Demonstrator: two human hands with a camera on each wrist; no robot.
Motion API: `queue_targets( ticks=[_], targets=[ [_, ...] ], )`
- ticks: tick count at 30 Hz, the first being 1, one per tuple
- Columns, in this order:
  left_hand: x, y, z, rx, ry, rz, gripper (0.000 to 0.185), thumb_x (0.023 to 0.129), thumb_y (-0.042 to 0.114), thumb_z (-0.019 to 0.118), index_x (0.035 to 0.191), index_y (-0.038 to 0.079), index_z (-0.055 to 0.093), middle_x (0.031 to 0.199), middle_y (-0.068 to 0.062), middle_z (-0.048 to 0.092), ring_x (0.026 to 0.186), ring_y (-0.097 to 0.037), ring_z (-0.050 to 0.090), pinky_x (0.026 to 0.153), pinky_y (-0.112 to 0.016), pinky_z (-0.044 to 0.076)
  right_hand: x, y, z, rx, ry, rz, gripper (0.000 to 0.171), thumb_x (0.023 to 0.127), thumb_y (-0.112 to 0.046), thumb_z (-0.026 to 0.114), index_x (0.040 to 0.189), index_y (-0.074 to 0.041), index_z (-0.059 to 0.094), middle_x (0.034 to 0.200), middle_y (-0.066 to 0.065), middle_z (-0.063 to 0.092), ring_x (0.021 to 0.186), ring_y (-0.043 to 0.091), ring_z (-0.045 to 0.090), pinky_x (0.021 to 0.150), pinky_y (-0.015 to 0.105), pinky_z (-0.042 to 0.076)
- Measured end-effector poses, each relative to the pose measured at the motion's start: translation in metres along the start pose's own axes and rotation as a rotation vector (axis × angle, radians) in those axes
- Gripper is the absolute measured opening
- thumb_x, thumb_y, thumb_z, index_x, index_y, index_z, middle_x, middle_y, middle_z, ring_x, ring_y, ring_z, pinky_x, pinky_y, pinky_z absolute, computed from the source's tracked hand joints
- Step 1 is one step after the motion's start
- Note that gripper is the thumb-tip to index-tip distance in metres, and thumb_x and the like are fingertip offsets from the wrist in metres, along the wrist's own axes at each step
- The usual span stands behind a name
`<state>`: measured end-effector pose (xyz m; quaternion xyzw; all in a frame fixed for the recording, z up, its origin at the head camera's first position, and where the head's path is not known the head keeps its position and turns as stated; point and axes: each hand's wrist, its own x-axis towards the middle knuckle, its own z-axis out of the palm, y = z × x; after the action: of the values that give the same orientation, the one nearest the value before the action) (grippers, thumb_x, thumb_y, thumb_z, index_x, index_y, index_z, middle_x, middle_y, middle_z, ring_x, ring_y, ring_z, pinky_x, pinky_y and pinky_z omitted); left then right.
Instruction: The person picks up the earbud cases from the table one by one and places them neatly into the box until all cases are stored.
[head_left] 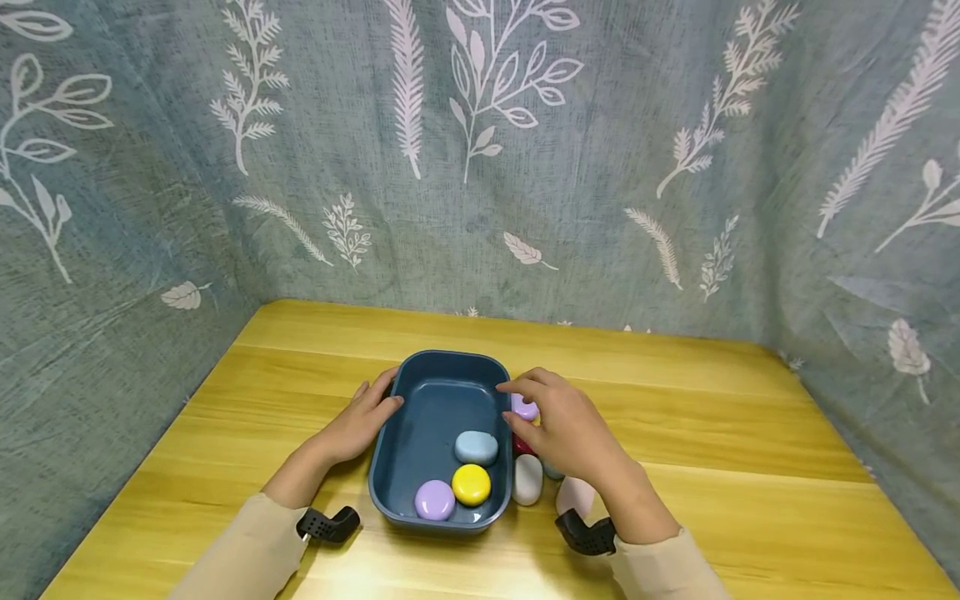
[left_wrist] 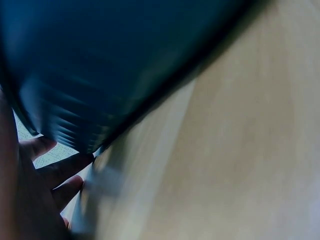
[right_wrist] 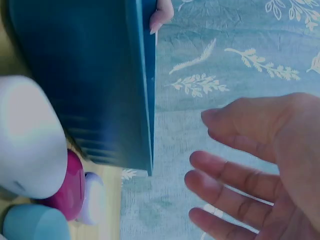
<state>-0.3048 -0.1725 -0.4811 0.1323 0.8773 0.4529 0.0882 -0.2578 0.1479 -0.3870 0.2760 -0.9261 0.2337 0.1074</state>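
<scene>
Though flanked (closely) — tub (head_left: 420, 433) between hands (head_left: 360, 421)

A dark blue rectangular tray (head_left: 420, 442) sits flat on the table, holding three smooth pebble shapes — grey-blue (head_left: 476, 447), yellow (head_left: 471, 484) and lilac (head_left: 435, 500). Just right of it lie more (white (head_left: 527, 479), pale purple (head_left: 524, 407), a partly hidden red one (head_left: 521, 446)).

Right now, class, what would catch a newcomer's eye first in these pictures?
A dark blue tray sits mid-table, holding a purple pebble, a yellow pebble and a grey-blue pebble. The left hand rests on its left wall. The right hand hovers open over more pebbles just outside its right wall.
</scene>
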Motion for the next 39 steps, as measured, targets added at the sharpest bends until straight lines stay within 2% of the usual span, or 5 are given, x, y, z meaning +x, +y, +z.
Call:
queue_targets(
  ticks=[12, 17, 23, 33, 39],
  targets=[
    [0.0, 0.002, 0.0, 0.006, 0.011, 0.015, 0.061, 0.11, 0.041, 0.036, 0.166, 0.021, 0.022, 0.172, -0.011, 0.024, 0.16, -0.048, -0.008, 0.126, -0.071, -0.001, 0.003, 0.012, 0.002, -0.024, -0.129, 0.233, 0.034, 0.09, -0.021, 0.08, 0.122, -0.011, 0.076, 0.113, 0.008, 0.07, 0.103, 0.028, 0.07, 0.081, 0.044, 0.059],
    [0.0, 0.003, 0.0, 0.009, 0.015, 0.021, 0.061, 0.111, 0.04, 0.037, 0.166, 0.021, 0.022, 0.172, -0.012, 0.025, 0.159, -0.049, -0.007, 0.125, -0.072, 0.0, 0.004, 0.015, 0.005, -0.041, -0.156, 0.258, 0.032, 0.089, -0.022, 0.081, 0.118, -0.01, 0.077, 0.11, 0.009, 0.07, 0.099, 0.027, 0.07, 0.08, 0.043, 0.058],
    [0.0, 0.002, 0.0, 0.005, 0.019, 0.022, 0.06, 0.11, 0.039, 0.037, 0.166, 0.021, 0.024, 0.171, -0.012, 0.027, 0.159, -0.049, -0.006, 0.126, -0.072, 0.0, 0.004, 0.02, 0.01, -0.066, -0.186, 0.282, 0.024, 0.088, -0.025, 0.081, 0.11, -0.015, 0.082, 0.107, 0.008, 0.07, 0.089, 0.021, 0.065, 0.076, 0.039, 0.055],
    [0.001, 0.002, -0.001, 0.007, 0.013, 0.036, 0.059, 0.111, 0.039, 0.037, 0.166, 0.023, 0.023, 0.172, -0.013, 0.026, 0.159, -0.05, -0.006, 0.125, -0.073, 0.0, 0.004, 0.023, 0.019, -0.078, -0.236, 0.321, 0.022, 0.088, -0.025, 0.081, 0.109, -0.019, 0.081, 0.105, 0.009, 0.068, 0.09, 0.021, 0.066, 0.079, 0.041, 0.056],
    [0.001, 0.002, -0.001, -0.004, 0.01, 0.048, 0.058, 0.111, 0.037, 0.038, 0.166, 0.022, 0.024, 0.17, -0.012, 0.029, 0.16, -0.048, -0.004, 0.127, -0.069, -0.001, 0.003, 0.024, 0.022, -0.083, -0.244, 0.324, 0.022, 0.089, -0.024, 0.081, 0.11, -0.019, 0.08, 0.102, 0.007, 0.067, 0.086, 0.019, 0.064, 0.076, 0.039, 0.055]
  ],
)
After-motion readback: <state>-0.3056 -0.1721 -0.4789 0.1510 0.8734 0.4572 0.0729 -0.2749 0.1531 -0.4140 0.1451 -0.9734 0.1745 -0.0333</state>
